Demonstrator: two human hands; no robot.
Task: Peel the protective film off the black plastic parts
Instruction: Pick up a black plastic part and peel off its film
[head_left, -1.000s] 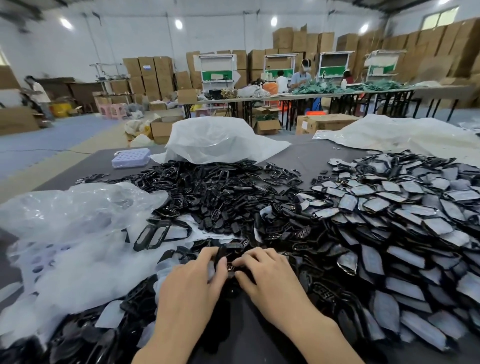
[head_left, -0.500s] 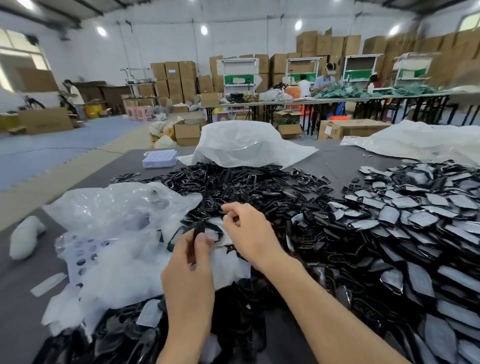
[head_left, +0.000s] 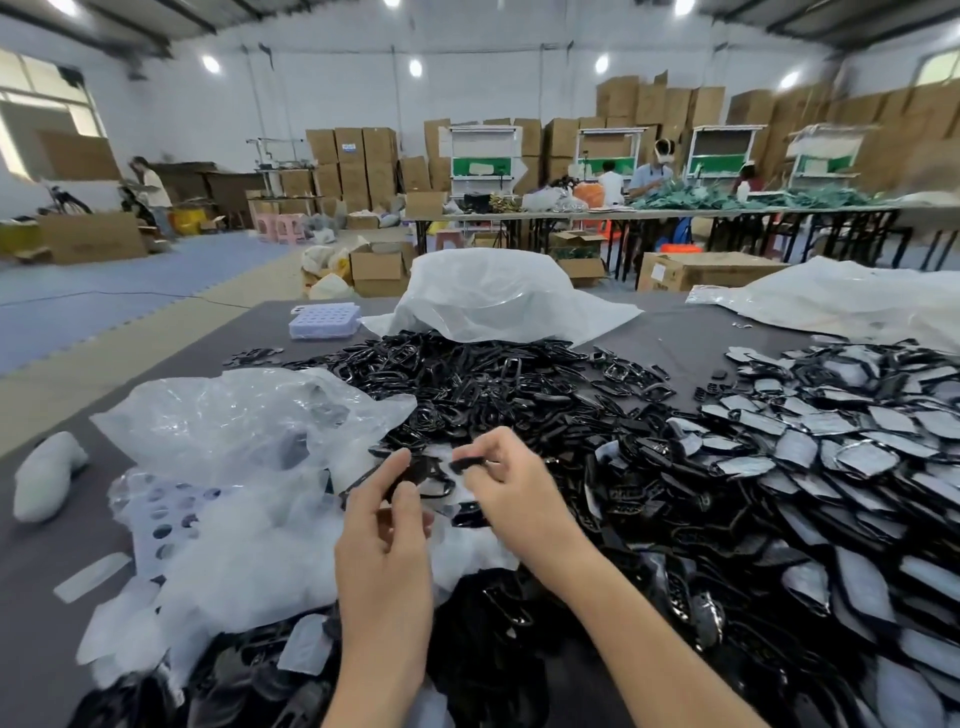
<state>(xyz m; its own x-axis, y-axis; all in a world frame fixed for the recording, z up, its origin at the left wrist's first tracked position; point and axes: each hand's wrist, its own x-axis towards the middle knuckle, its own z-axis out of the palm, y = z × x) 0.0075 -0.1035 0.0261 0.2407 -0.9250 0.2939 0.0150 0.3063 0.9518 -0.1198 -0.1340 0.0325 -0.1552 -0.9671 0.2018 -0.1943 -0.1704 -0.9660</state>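
Lifted since earlier, a black part (head_left: 423, 475) is pinched by the left hand (head_left: 384, 525), a dark piece (head_left: 467, 464) by the right hand (head_left: 514, 493); many filmed parts (head_left: 831, 457) are left.

Grey table (head_left: 670, 332), head view. Far edge: a lavender tray (head_left: 324, 320) with rows of round holes (toward the left), a crumpled white bag (head_left: 498, 296) at centre, and a second white bag (head_left: 841, 296) toward the far right corner. Left edge: a clear plastic bag (head_left: 234, 415) and a pale soft lump (head_left: 47, 475). Beyond the table: stacked cardboard boxes (head_left: 353, 161), pink stools (head_left: 283, 227), and workers (head_left: 654, 174) at a long table (head_left: 675, 212).
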